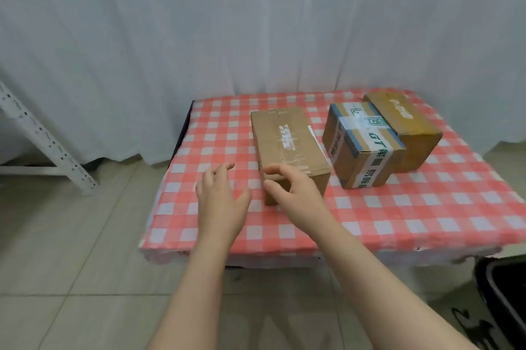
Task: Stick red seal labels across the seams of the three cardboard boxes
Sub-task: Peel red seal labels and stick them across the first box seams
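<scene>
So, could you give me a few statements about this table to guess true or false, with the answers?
1. Three boxes stand on the checked tablecloth: the plain box, the taped box and the far box. True.
2. A red seal sits on the plain box. False: it shows only clear tape and a white scrap.
3. The left hand holds a sticker. False: it is empty, fingers spread above the cloth.
4. The taped box wears white tape with green print. True.
5. The right hand is at the plain box's near end. True.
</scene>
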